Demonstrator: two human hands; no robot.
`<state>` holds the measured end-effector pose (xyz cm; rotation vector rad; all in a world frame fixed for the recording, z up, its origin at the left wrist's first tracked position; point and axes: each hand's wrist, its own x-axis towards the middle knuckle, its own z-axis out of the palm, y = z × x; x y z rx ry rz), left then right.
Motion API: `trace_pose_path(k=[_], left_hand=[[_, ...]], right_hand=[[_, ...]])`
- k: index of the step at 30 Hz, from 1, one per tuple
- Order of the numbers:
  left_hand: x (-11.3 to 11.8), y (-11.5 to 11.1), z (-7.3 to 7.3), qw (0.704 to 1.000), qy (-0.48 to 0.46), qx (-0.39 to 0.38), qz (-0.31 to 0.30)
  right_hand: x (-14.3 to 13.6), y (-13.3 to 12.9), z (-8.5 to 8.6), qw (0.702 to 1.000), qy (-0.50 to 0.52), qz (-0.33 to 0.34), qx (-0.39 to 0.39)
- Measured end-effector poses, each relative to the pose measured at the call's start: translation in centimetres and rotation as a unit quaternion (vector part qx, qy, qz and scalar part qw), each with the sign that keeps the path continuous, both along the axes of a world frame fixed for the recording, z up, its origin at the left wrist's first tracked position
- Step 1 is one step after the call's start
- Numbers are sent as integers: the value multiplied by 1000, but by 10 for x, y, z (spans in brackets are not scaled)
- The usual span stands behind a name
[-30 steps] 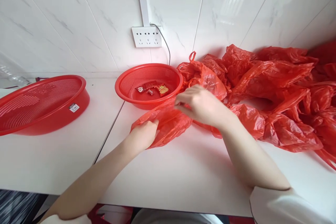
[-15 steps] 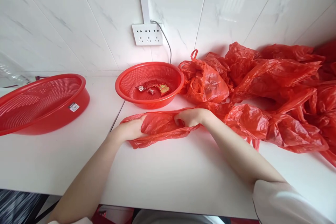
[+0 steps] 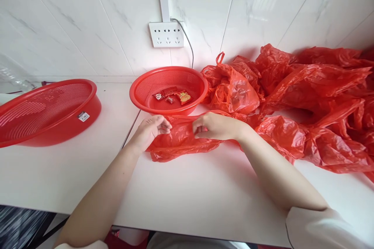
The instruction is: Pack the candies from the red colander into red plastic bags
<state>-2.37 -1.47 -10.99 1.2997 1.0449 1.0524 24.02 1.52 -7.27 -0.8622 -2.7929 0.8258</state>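
A thin red plastic bag (image 3: 182,146) lies spread on the white table in front of me, its mouth facing up. My left hand (image 3: 150,129) is over the bag's left end, fingers loosely bent and nothing visible in them. Over the right end is my right hand (image 3: 217,126), its fingers curled, with a gap between them and the thumb where red shows. Just behind the bag stands a round red plastic basket (image 3: 146,103). Several small wrapped snacks lie in it, among them a yellow-and-red packet (image 3: 184,97) and a dark red one (image 3: 158,96).
A larger red basket (image 3: 87,103) with a white label stands at the left. Crumpled red plastic bags (image 3: 315,89) are heaped along the right side. A socket panel (image 3: 166,35) with a grey cable is on the tiled wall. A clear plastic bottle (image 3: 17,81) lies at the far left.
Both hands have come up out of the bag's mouth and now show above it, fingers bent. The bag has sagged flatter at its left end. The view has shifted slightly.
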Motion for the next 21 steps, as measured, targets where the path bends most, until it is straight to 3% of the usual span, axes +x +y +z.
trace_pose_path(k=[3, 6, 10, 14, 17, 21], left_hand=[[0, 1, 1, 993, -119, -22, 7], [0, 2, 2, 992, -110, -58, 26], [1, 5, 1, 979, -86, -176, 51], [-4, 8, 0, 960, -115, -247, 62], [-7, 12, -2, 948, -130, -285, 54], [-5, 21, -2, 941, -177, -278, 77]], right_hand=[[-8, -7, 5, 993, 104, 44, 37], [-14, -7, -1, 987, 122, 38, 93], [-16, 4, -27, 996, 17, 0, 87], [-18, 16, -51, 992, -119, -23, 46], [-19, 18, -54, 989, -145, -5, 36], [-16, 14, -43, 985, -171, 2, 24]])
